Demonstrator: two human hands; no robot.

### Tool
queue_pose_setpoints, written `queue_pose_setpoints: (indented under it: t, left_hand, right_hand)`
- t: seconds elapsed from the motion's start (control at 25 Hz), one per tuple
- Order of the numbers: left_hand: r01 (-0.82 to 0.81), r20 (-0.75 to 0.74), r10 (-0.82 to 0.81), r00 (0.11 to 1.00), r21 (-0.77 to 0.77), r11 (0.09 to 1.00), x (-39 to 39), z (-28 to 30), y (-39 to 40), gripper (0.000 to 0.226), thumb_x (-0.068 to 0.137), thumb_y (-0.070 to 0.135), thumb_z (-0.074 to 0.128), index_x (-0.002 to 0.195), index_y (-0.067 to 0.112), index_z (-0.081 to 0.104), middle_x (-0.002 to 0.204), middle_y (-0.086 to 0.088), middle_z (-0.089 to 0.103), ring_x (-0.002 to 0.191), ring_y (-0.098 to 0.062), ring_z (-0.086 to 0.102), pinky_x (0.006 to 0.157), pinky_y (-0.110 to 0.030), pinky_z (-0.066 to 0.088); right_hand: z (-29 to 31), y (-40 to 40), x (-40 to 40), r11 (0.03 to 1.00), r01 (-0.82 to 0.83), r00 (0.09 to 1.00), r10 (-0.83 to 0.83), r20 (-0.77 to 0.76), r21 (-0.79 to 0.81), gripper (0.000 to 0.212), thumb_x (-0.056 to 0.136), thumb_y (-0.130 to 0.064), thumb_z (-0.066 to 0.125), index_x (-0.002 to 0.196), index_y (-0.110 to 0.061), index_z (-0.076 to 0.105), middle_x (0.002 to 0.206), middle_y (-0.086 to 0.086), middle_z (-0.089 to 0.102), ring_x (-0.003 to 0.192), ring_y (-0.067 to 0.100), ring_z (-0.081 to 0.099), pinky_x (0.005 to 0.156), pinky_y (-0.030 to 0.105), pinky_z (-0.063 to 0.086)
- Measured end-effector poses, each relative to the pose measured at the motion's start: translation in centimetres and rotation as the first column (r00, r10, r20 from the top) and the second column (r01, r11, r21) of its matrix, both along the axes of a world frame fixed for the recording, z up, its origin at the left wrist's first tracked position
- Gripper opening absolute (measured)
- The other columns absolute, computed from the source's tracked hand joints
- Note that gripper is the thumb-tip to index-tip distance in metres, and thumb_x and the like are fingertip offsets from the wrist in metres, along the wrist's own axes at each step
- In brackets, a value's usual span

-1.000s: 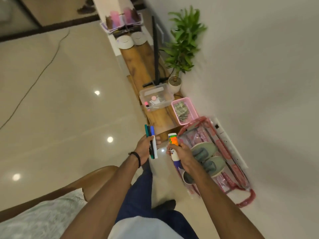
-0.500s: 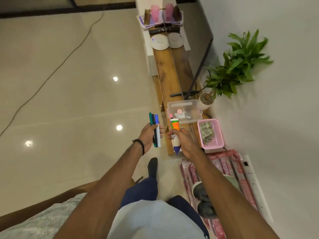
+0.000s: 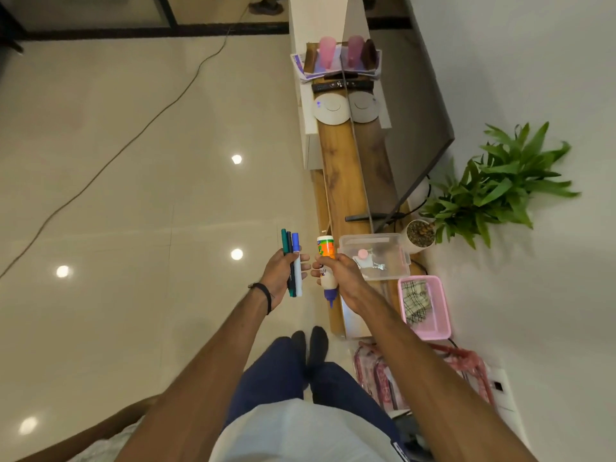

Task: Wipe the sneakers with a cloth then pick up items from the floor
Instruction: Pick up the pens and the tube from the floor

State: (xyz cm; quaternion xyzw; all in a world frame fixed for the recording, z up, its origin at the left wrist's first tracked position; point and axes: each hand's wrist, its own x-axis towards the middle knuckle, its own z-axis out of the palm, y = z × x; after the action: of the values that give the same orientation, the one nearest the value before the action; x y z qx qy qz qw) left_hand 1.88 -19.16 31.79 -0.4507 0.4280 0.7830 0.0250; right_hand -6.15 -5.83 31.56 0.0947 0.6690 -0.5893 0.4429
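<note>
left hand (image 3: 283, 271): my fingers are curled round three markers (image 3: 292, 261), tips pointing away from me; same grip as a second ago
right hand (image 3: 336, 270): wrapped round the glue bottle (image 3: 326, 266), blue nozzle pointing back at me
change: I have turned and stepped from the sneakers toward the wooden shelf (image 3: 343, 181); the clear box (image 3: 376, 253) is now just beyond my right hand
sneakers: out of view now, behind my right arm
meaning: floor items are in hand; I judge dropping them into the box comes next
</note>
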Motion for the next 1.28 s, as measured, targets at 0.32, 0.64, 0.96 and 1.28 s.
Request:
queue_pose_setpoints:
  t: [0.32, 0.64, 0.96, 1.28]
  left_hand:
    - [0.109, 0.052, -0.109, 0.993, -0.003, 0.994, -4.0, -2.6, -4.9, 0.035, 0.105, 0.015, 0.046, 0.14, 0.007, 0.049, 0.106, -0.008, 0.07, 0.093, -0.022, 0.068, 0.078, -0.032, 0.056]
    - [0.559, 0.135, -0.551, 0.824, -0.031, 0.828, -10.4, -4.5, -16.6, 0.034, 0.105, 0.015, 0.046, 0.138, 0.008, 0.051, 0.105, -0.007, 0.069, 0.094, -0.023, 0.067, 0.079, -0.032, 0.055]
    - [0.934, 0.19, -0.915, 0.356, -0.039, 0.355, -14.1, -6.6, -21.6, 0.031, 0.106, 0.017, 0.044, 0.135, 0.008, 0.052, 0.11, -0.006, 0.069, 0.1, -0.023, 0.067, 0.094, -0.038, 0.054]
    - [0.993, 0.266, -0.957, 0.115, -0.026, 0.112, -16.1, -12.4, -19.5, 0.031, 0.106, 0.016, 0.044, 0.135, 0.009, 0.05, 0.106, -0.005, 0.069, 0.099, -0.025, 0.067, 0.079, -0.031, 0.055]
  right_hand:
    - [-2.2, -3.8, -3.0, 0.997, 0.069, 0.997, -0.071, 0.038, 0.047, 0.031, 0.087, -0.018, 0.073, 0.114, -0.011, 0.06, 0.103, 0.016, 0.074, 0.083, 0.022, 0.071, 0.075, 0.037, 0.057]
    - [-4.7, -13.0, -2.5, 0.871, 0.479, 0.859, -0.491, 0.142, 0.111, 0.033, 0.085, -0.009, 0.071, 0.115, -0.01, 0.058, 0.095, 0.005, 0.072, 0.076, 0.015, 0.069, 0.066, 0.032, 0.054]
    - [-7.0, -18.3, 2.7, 0.428, 0.885, 0.406, -0.902, 0.144, 0.184, 0.03, 0.084, -0.008, 0.074, 0.111, -0.007, 0.062, 0.098, 0.011, 0.075, 0.087, 0.026, 0.075, 0.066, 0.034, 0.055]
    - [-12.2, -19.9, 4.1, 0.32, 0.92, 0.296, -0.946, 0.133, 0.228, 0.029, 0.09, -0.011, 0.07, 0.118, -0.01, 0.061, 0.108, 0.01, 0.07, 0.093, 0.026, 0.072, 0.089, 0.04, 0.058]
